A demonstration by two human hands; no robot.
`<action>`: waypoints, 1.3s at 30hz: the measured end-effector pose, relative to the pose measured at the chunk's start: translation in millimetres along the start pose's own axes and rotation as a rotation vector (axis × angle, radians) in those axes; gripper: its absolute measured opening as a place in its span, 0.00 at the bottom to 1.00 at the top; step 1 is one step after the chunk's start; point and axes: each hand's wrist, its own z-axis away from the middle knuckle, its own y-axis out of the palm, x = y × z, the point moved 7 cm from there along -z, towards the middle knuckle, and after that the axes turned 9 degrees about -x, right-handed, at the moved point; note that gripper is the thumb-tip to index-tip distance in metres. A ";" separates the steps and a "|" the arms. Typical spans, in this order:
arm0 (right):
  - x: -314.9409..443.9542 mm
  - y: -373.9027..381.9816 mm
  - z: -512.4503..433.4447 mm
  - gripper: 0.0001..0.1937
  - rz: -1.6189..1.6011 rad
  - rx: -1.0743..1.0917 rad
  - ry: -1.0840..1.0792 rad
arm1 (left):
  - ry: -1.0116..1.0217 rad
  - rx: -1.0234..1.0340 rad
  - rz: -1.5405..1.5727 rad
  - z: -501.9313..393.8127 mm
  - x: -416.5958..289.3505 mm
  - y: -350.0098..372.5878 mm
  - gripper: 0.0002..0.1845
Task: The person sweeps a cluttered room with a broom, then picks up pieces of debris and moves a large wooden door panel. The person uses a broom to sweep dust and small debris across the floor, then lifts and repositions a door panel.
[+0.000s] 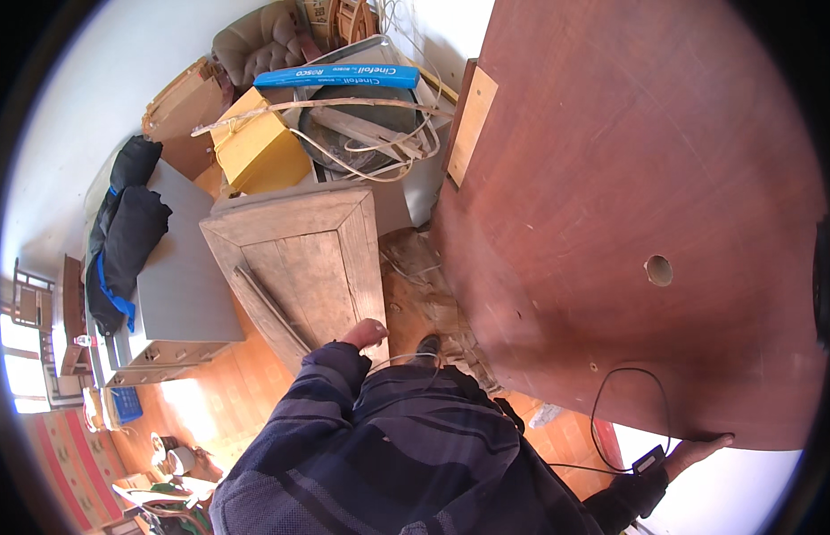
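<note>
A large reddish-brown wooden panel [629,200] with a round hole stands upright along my right side. At its lower edge is my right hand [700,456], its fingers reaching around the edge; a black cable with a small box hangs beside that wrist. My left hand [366,334] is by the near corner of an old framed wooden table [298,261], its fingers curled; whether they hold anything cannot be seen. A long thin wooden strip [271,307] lies on that tabletop. A pale cord crosses in front of my waist.
Beyond the table are a yellow box [271,150], a blue Cinefoil box [338,76], a dark round pan [328,137] and a tufted chair [261,43]. A grey cabinet [180,267] bearing black fabric stands left. Crumpled brown sheeting [455,328] covers floor near my foot.
</note>
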 end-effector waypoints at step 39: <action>-34.6 -7.5 -44.1 0.47 -0.082 0.136 -0.005 | 0.290 0.141 -0.337 33.3 28.2 55.4 0.18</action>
